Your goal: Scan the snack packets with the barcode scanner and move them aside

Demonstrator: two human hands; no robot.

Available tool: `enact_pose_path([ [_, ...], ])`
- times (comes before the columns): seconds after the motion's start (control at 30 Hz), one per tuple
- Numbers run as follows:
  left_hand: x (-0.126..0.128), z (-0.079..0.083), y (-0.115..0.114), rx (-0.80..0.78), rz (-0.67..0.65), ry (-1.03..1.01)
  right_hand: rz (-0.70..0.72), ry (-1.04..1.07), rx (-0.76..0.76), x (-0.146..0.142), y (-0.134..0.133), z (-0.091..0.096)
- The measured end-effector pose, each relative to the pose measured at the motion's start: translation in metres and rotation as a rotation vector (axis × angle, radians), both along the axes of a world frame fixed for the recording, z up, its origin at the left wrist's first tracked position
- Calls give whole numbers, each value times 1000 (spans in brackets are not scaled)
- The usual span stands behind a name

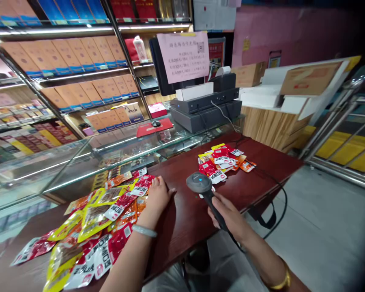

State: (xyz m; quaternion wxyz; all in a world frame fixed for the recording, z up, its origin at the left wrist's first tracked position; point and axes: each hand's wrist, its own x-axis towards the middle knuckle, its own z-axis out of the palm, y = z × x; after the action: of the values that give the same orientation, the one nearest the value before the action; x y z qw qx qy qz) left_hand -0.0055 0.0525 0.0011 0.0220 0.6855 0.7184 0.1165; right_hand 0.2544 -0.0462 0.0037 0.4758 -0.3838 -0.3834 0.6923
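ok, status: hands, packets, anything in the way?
Left hand at left packet pile. Right hand gripping scanner. Second packet pile beyond scanner. Cable looping past table edge.

"What's the worktop [182,227] like?"

"Dark red-brown, with a smooth, glossy top."

"And on it?"

"Packets [93,219], in two piles. The left pile [118,209] is larger, spread out and overlapping: red, yellow and orange, many with white parts. One red-and-white packet [38,248] juts from its outer side."

"The right pile [220,160]?"

"Smaller, bunched tighter, farther back. Same colours, heaped over one another."

"Anything else?"

"A black cable [270,177]. It passes beside the right pile and drops over the worktop's edge."
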Motion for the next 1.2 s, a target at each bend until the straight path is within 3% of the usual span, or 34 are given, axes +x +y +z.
enact_pose_path([
  [0.1, -2, 3, -9, -48, -63, 99, 31, -18, 20, -11, -5, 0],
  [0.2, 12, 11, -23, -130, -132, 87, 45, -26, 23, -17, -10, 1],
  [0.33, 38, 18, -48, -168, -241, -71, 41, -77, 63, -17, -15, 5],
  [0.43, 43, 21, -60, -162, -297, -209, 50, -118, 87, -12, -19, 9],
  [0.63, 31, 24, -53, 0, -174, -89, 15, -110, 62, -7, -24, 9],
  [0.77, 38, 23, -52, -51, -242, -74, 36, -97, 76, -8, -25, 5],
  [0.87, 39, 20, -55, -123, -333, -216, 49, -77, 84, -8, -26, 4],
  [0.97, 28, 18, -58, -198, -252, -362, 40, -72, 86, -6, -27, 4],
  [1.03, 18, 16, -62, -160, -142, -334, 26, -68, 76, -5, -26, 3],
  [1.13, 5, 16, -71, 19, -32, -59, 21, -56, 49, -4, -26, 0],
  [1.2, 2, 18, -77, 41, 7, 122, 25, -49, 38, -4, -26, -1],
])
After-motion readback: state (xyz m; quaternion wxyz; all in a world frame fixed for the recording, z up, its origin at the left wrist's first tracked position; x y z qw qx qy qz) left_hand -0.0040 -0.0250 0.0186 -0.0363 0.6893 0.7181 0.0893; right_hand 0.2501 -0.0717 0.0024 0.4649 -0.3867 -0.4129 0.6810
